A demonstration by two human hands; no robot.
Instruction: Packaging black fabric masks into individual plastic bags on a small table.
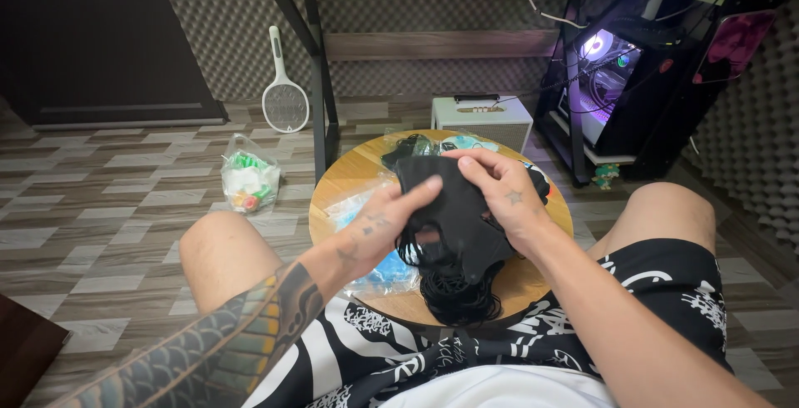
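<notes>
Patterned shorts frame the round wooden desk [349,176], above which a black cloth [454,208] is pinched in both closed grips, left hand [384,226] and right hand [503,187], apparently spread for handling, black cords [454,291] dangling below.

Clear plastic bag [249,176] of green-and-white items on floor; clear packets [354,206] on table [358,166].

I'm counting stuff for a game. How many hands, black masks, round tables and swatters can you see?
Hands: 2, left hand and right hand
Black mask: 1
Round table: 1
Swatter: 1
Total: 5
</notes>
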